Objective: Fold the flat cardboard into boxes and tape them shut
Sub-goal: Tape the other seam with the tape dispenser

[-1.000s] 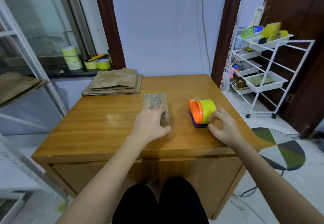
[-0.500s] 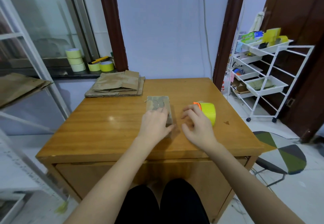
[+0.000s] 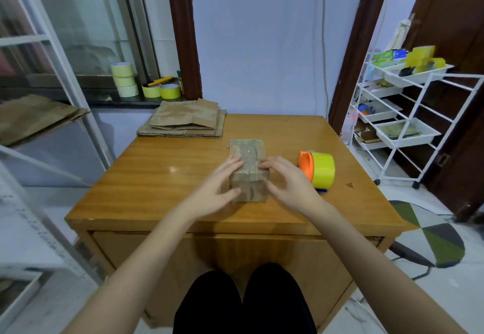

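Cardboard box (image 3: 248,168) is sitting mid-counter (image 3: 157,176), left hand (image 3: 218,189) and right hand (image 3: 286,184) pressing its sides with spread fingers, tape dispenser (image 3: 318,170) lying toward the right edge.

— Obstacles on the table (image 3: 162,176)?

— Centre of the frame: a small box (image 3: 248,168), flanked by the left hand (image 3: 217,189) and right hand (image 3: 289,184), both touching its sides. Just right of the right hand stands a tape dispenser (image 3: 318,170). At the upper-left corner of the tabletop lies a stack of flat cardboard (image 3: 186,121).

— Free passage?

— Bare wood left of centre, between the stack and the near edge. A bare strip behind the box and the whole upper-right corner. The right edge beyond the dispenser is open too.
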